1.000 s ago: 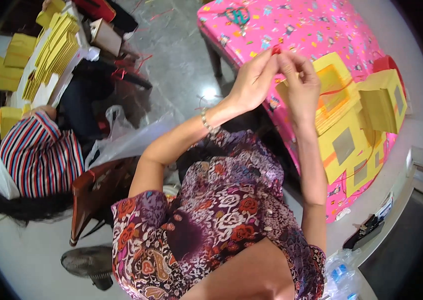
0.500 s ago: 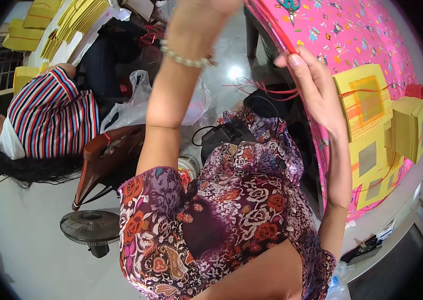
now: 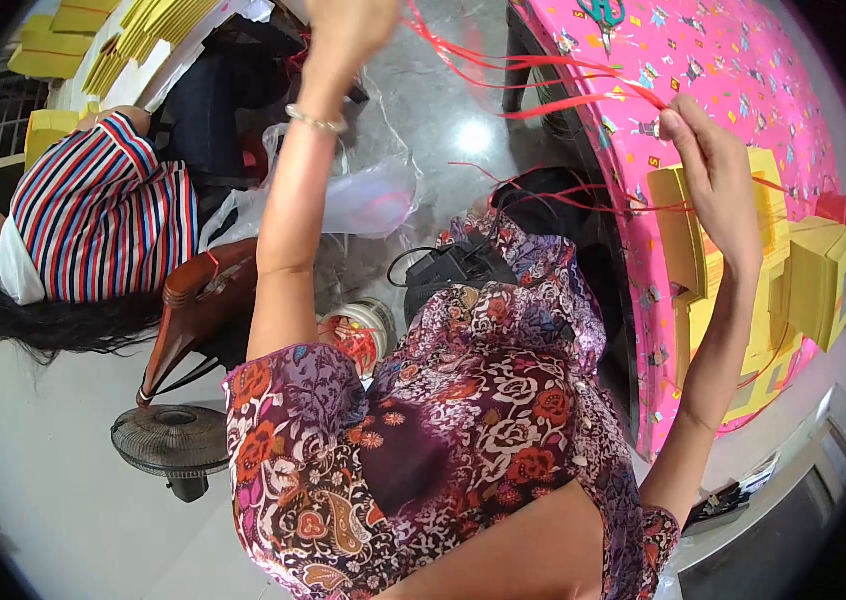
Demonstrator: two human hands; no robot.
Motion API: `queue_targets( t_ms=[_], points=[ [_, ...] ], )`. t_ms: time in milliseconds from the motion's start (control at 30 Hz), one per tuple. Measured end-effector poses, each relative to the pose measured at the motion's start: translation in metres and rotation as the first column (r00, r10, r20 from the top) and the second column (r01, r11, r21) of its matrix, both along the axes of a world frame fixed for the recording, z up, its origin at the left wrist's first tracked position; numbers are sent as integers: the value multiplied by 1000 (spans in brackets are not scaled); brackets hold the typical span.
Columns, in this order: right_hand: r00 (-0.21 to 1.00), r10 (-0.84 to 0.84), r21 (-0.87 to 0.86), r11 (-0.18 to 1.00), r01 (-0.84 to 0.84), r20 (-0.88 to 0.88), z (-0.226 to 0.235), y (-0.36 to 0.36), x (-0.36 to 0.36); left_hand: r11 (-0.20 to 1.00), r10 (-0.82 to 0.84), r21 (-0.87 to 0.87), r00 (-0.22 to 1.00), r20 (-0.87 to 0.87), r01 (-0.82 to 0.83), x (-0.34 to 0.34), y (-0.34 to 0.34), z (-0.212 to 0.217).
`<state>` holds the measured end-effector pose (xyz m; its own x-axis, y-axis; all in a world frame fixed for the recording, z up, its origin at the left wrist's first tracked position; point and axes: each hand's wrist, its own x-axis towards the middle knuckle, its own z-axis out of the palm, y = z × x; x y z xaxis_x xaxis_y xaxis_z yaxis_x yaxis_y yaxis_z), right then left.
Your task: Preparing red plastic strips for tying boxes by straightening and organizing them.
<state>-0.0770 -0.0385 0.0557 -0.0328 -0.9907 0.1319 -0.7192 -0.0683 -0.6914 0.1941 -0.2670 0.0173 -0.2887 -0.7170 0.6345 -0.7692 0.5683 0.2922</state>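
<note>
**Stretching red ribbon strands between two raised hands**

Pulling taut across the top of the frame, a bundle of thin red ribbon strands (image 3: 543, 85) runs from the left hand (image 3: 343, 30) at the upper centre edge to the right hand (image 3: 713, 170) in the upper right. The left hand is closed around one end of the strands, though its fingers are partly cut off by the frame edge; a pale beaded bracelet (image 3: 315, 121) circles that wrist. The right hand pinches the other end between thumb and fingertips, with more loose strands trailing below it toward centre frame.

Under the right hand, along the right side of the frame, stands a table with a pink patterned cover (image 3: 743, 80). Yellow folded paper boxes (image 3: 803, 280) sit on it, just behind the right forearm, and a pair of scissors with teal handles (image 3: 603, 12) lies at its top edge.

At centre, a small round container with red contents (image 3: 358, 335) sits on the floor near the person's floral dress (image 3: 463, 440). In the left of the frame another person in a striped shirt (image 3: 108, 215) sits by a brown wooden chair (image 3: 198, 320), with a small floor fan (image 3: 173, 445) at lower left. Stacks of yellow flat cards (image 3: 133, 40) lie in the upper left.
</note>
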Motion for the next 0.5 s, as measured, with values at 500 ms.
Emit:
queue_targets(
  t_ms=[500],
  points=[
    [989, 138, -25, 990, -139, -56, 9, -12, 9, 461, -722, 495, 636, -273, 737, -71, 101, 36]
  ],
)
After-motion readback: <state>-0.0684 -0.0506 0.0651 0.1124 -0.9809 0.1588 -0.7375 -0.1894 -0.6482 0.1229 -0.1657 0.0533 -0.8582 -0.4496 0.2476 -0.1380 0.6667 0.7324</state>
